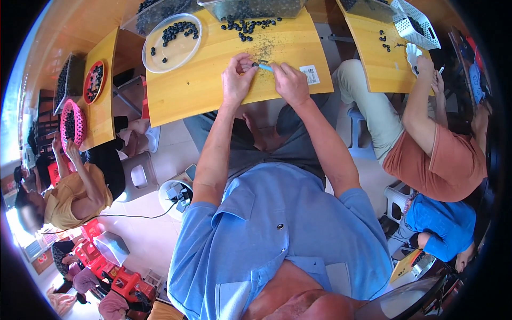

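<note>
Over the near half of a yellow wood-grained table (208,88), both bare hands are at work, close together. The left hand (238,80) has its grip drawn to a pinch, thumb and fingertips holding a small black round piece (255,65). This piece is located between the two hands; whether it touches the table cannot be determined. The right hand (290,82) has its grip closed around a slim light-blue tool (265,67), directed toward the piece; contact at the tip cannot be confirmed. Dark crumbs (264,49) are scattered just beyond the hands. A white printed label (310,74) lies flat near the right hand. Loose black pieces (246,26) lie farther out, in front of a clear bin (216,10) filled with similar ones. A round translucent dish (178,60), to the left, holds a partial load of pieces. At a separate table to the right, a co-worker in a rust-coloured top (442,165) sits near a white perforated basket (426,40).
</note>
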